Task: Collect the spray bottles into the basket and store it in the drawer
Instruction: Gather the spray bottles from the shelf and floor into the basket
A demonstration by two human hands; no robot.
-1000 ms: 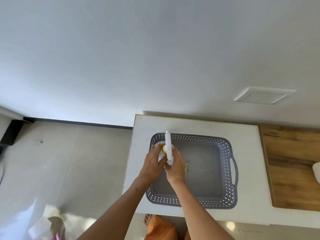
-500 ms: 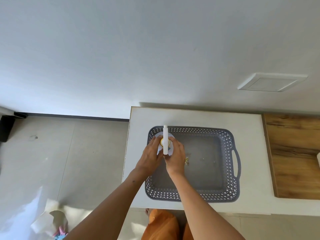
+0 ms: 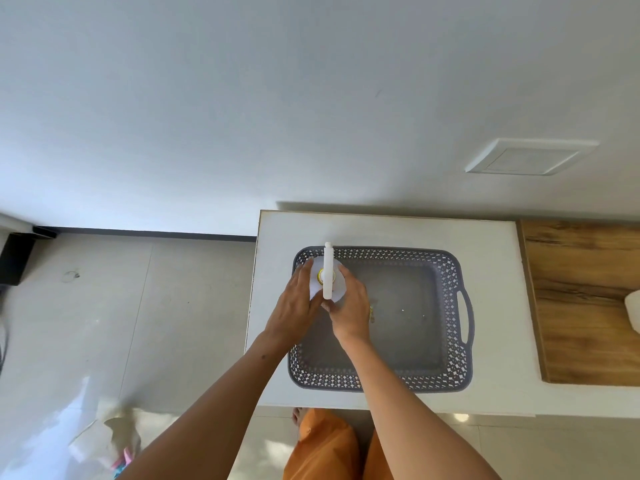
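Observation:
A grey perforated basket (image 3: 453,289) with side handles rests on the white cabinet top (image 3: 495,244). A white spray bottle (image 3: 328,271) with a yellow collar stands upright in the basket's far left corner, seen from above. My left hand (image 3: 294,311) grips its left side and my right hand (image 3: 349,306) grips its right side. The bottle's lower body is hidden by my hands. The rest of the basket floor holds only a few small specks.
A wooden surface (image 3: 585,299) adjoins the white top on the right, with a white object (image 3: 633,310) at the frame edge. Grey tiled floor (image 3: 121,306) lies to the left, with a crumpled bag (image 3: 117,434) near the bottom left. A white wall stands behind.
Both hands have kept hold of the bottle and moved it slightly toward the basket's far left corner. The camera view has shifted a little.

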